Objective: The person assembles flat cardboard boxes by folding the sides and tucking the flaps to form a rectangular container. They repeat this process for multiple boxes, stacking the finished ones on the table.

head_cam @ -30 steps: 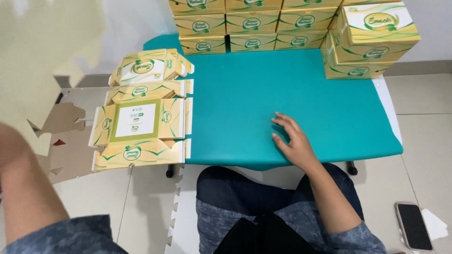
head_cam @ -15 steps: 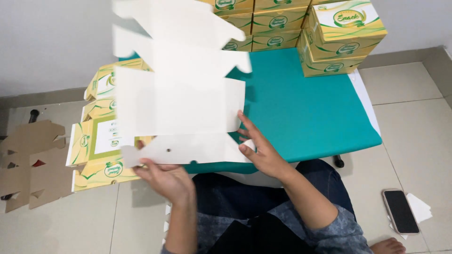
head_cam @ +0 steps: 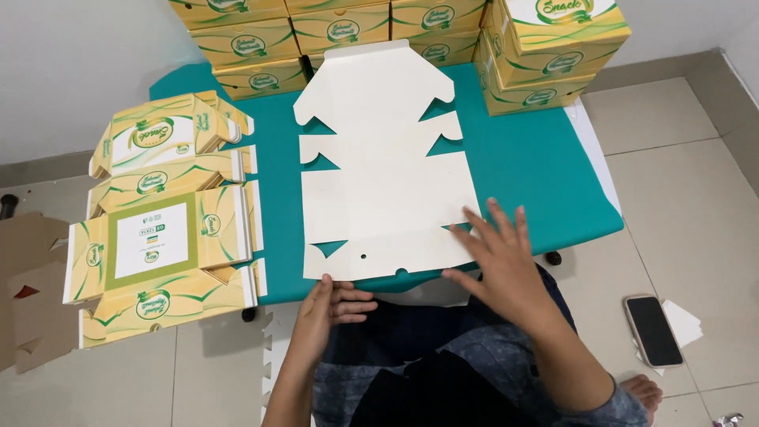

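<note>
Left hand (head_cam: 326, 310) with curled fingers at near edge of flat white box blank (head_cam: 383, 166), touching it from below; right hand (head_cam: 500, 257) spread wide, pressing flat on near right corner. Blank lying unfolded, plain side up, on teal table (head_cam: 530, 166), between pile of printed yellow flat cartons (head_cam: 162, 229) at left and stacked folded snack boxes (head_cam: 545, 47) behind. Black phone (head_cam: 653, 329) on floor tiles at right.
</note>
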